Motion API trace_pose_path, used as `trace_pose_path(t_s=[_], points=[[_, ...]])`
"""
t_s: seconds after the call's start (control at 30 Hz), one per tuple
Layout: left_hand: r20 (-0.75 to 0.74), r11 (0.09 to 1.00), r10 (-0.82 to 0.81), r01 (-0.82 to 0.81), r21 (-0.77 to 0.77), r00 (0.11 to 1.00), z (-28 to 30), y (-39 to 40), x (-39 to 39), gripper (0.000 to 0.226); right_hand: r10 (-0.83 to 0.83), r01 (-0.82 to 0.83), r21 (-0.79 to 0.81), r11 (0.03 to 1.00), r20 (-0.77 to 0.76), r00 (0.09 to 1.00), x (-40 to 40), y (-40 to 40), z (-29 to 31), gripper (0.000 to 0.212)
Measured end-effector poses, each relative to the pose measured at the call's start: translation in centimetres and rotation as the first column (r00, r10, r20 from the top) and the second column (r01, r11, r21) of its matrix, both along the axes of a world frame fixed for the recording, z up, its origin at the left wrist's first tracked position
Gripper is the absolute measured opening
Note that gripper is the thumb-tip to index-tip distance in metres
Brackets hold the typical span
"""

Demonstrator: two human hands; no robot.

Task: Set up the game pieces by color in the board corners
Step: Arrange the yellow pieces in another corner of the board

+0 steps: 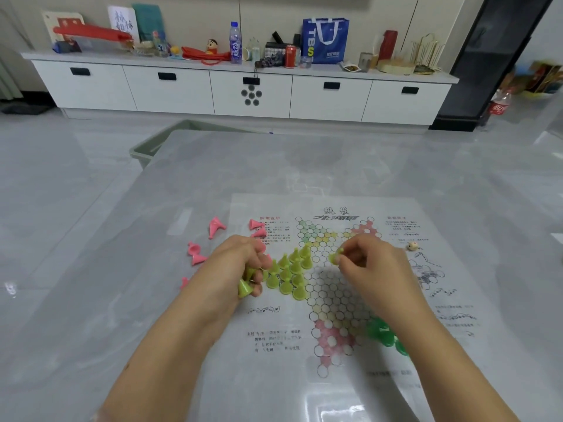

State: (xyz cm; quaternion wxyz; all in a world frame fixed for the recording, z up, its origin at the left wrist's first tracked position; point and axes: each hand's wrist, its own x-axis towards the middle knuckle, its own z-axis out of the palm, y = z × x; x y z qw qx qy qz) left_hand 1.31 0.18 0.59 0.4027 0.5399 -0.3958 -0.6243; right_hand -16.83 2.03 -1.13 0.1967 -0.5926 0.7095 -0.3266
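Note:
A paper Chinese-checkers board lies flat on the grey table. Several yellow-green cone pieces stand upright in its left corner. My left hand grips a few more yellow-green pieces at the left end of that group. My right hand pinches one yellow-green piece above the board's centre, just right of the group. Dark green pieces sit in the lower right corner, partly hidden by my right forearm. Pink pieces lie tipped over to the left, some off the board.
A small beige die rests on the board's right side. A green bin stands past the table's far left corner. A white cabinet with bottles, a can and a blue bag lines the back wall.

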Motion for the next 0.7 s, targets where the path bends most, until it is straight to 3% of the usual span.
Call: trace_pose_path(t_s=[0.23,0.7], points=[[0.073,0.994,-0.072,0.077,-0.076,0.995,-0.7,0.2,0.8,0.032,0.084,-0.074,0.05,0.996,-0.247,0.965,2.1,-0.1,-1.7,0.01],[-0.038,0.99,-0.123,0.12,-0.069,0.992,0.2,1.0,0.9,0.007,0.094,-0.105,-0.018,0.994,-0.317,0.944,2.9,-0.4,-2.5,0.014]])
